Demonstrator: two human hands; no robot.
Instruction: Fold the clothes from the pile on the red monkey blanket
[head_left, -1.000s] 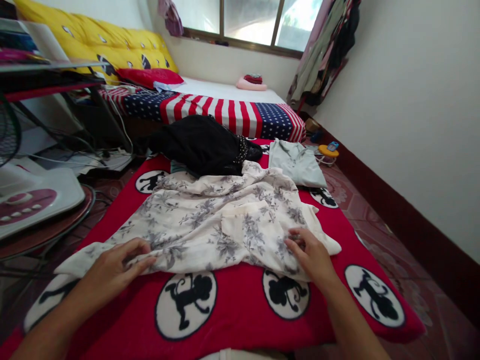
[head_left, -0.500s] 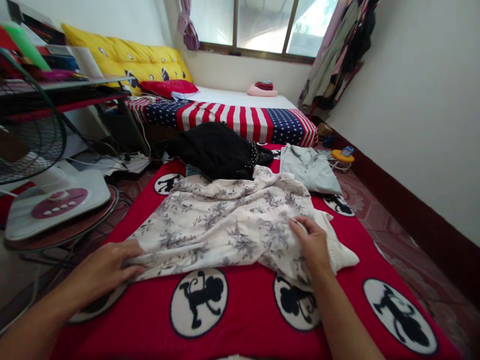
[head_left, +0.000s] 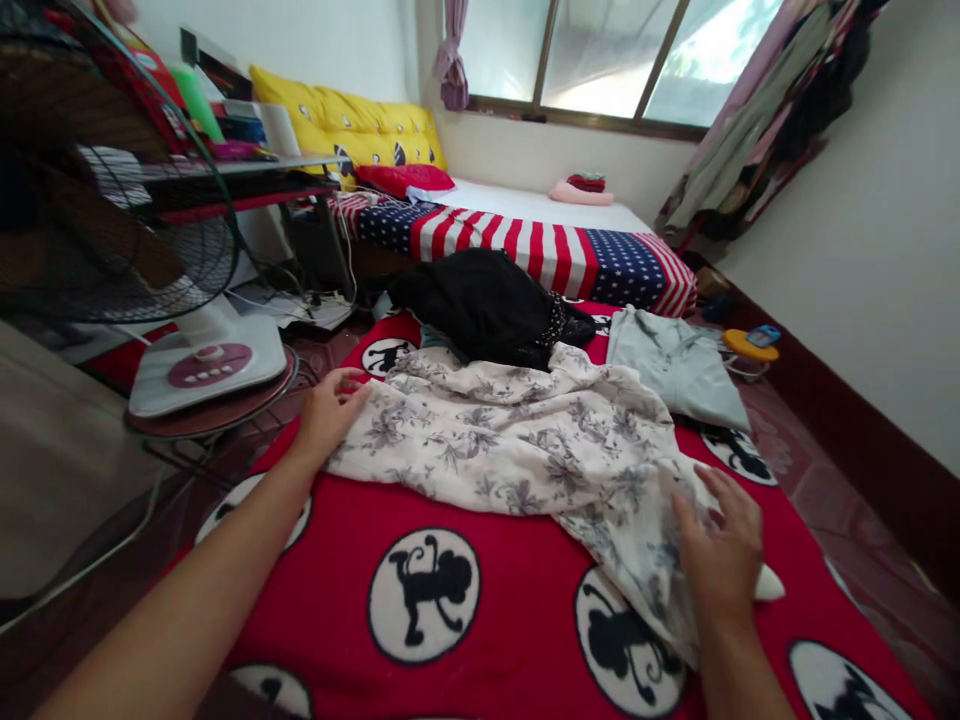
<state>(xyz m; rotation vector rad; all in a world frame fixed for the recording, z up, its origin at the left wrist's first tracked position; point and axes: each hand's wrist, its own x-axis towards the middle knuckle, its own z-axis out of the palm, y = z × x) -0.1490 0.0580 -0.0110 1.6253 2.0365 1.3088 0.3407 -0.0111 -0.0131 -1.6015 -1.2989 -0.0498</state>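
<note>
A cream garment with a grey flower print [head_left: 525, 450] lies spread across a red blanket with black monkey circles [head_left: 427, 520]. My left hand [head_left: 330, 410] is at the garment's far left edge, its thumb and fingers closed on the cloth. At the garment's near right end, my right hand [head_left: 720, 545] lies flat on the cloth with its fingers stretched out. A crumpled black garment [head_left: 487, 305] sits just behind the floral one. A pale green shirt [head_left: 675, 365] lies flat to the right of the black one.
A standing fan [head_left: 112, 200] with a white base [head_left: 210, 360] is close on the left, beside a cluttered shelf and cables. Behind the blanket is a mattress with a flag-print sheet [head_left: 540, 245] and yellow pillows [head_left: 360, 125]. Clothes hang [head_left: 765, 120] by the right wall.
My left hand has moved forward and up along the garment's left edge, pulling it out. My right hand has slid nearer and to the right. The view has turned to the left.
</note>
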